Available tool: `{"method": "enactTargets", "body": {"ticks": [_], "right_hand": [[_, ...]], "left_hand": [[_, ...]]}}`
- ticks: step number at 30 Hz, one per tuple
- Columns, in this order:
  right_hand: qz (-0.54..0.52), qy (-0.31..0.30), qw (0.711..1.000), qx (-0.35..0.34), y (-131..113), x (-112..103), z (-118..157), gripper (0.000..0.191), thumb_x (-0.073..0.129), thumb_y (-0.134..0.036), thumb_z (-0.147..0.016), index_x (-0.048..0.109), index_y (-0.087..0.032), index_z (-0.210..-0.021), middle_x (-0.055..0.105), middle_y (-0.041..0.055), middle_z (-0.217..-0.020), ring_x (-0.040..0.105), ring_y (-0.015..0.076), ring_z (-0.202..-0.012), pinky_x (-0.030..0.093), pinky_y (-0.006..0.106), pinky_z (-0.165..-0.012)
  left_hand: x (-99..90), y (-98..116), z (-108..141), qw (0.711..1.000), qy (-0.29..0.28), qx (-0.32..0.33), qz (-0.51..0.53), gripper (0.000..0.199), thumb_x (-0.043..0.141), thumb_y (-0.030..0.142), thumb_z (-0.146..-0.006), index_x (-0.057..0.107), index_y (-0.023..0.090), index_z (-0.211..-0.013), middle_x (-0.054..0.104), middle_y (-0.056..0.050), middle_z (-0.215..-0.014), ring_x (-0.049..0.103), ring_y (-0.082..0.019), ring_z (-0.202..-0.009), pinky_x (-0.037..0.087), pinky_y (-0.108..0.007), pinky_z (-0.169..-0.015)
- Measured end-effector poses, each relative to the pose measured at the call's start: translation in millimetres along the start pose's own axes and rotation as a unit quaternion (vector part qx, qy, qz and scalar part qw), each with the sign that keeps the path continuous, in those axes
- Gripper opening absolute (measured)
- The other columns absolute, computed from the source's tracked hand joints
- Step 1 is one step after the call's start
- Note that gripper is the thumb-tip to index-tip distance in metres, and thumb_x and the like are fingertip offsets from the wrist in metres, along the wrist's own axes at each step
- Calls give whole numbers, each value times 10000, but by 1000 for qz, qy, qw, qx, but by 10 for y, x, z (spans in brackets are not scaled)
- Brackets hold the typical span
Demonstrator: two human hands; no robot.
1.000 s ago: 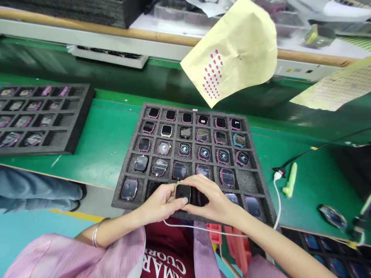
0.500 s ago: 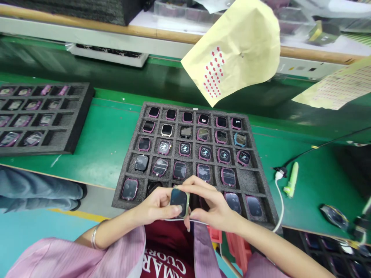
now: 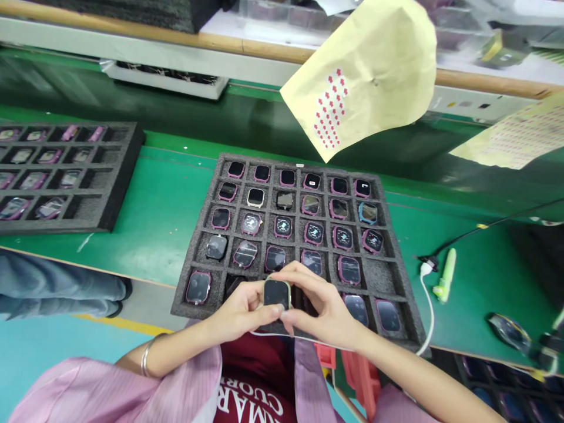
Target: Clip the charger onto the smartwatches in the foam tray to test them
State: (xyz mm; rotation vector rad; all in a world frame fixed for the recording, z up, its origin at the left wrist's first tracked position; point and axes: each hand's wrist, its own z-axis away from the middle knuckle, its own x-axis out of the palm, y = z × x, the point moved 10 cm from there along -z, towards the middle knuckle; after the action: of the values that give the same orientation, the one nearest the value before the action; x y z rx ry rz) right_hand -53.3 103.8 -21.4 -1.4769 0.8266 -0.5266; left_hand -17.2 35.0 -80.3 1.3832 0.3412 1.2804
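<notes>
I grip a dark-screened watch (image 3: 274, 291) with a pale green rim between my left hand (image 3: 244, 311), its thumb on the lower screen edge, and my right hand (image 3: 324, 305) (fingers curved around the other side), above the near part of the foam tray (image 3: 379, 274).

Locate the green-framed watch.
Head view, low centre: the green-framed watch is held between the left hand and right hand, over the foam tray's near side.
</notes>
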Motion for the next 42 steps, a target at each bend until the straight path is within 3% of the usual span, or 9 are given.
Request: {"method": "enactTargets", "body": {"ticks": [3,6,11,19,30,42], "right_hand": [[92,15,995,-39,-71,0,23,586,774,-256,-757,520,-215,-1284,553,80,-1048,561,216,-930,485,359,-802],[116,22,992,-53,-75,-4,39,518,750,-269,-789,531,-210,-1254,570,80,-1041,576,211,-922,495,351,-798],[131,12,989,-63,-89,-18,42,446,731,-272,-810,554,-200,-1214,584,74,-1025,588,205,-926,502,337,-794],[159,14,984,-74,-111,-13,83,455,716,-214,-818,534,-187,-1234,573,78,-1052,579,201,-948,489,336,-809],[242,54,966,-71,-112,-36,154,439,710,-197,-802,550,-210,-1211,616,67,-1060,558,228,-946,410,410,-843],[277,83,952,-97,-191,-56,176,400,675,-190,-775,574,-201,-1162,655,72,-1007,587,225,-885,412,428,-837]], "left_hand": [[-16,10,-11,999,35,-6,-25,342,660,436,-805,548,120,-869,402,68,-592,227,-18,-412,171,-179,-382],[-15,7,-20,998,43,-9,-44,320,660,422,-807,538,129,-847,347,82,-582,230,-33,-441,202,-187,-414],[-28,41,-27,995,41,13,-89,301,660,384,-808,564,104,-867,383,44,-660,293,-69,-559,246,-205,-499],[-34,45,-11,992,40,16,-122,282,651,365,-813,572,98,-854,394,30,-680,306,-85,-596,253,-214,-523],[-37,30,-9,982,49,14,-182,321,606,415,-834,633,119,-957,568,-34,-846,490,-169,-794,422,-258,-706],[-22,28,-9,975,51,6,-215,344,606,429,-826,648,119,-970,571,-21,-786,505,-166,-766,437,-264,-698]]}}
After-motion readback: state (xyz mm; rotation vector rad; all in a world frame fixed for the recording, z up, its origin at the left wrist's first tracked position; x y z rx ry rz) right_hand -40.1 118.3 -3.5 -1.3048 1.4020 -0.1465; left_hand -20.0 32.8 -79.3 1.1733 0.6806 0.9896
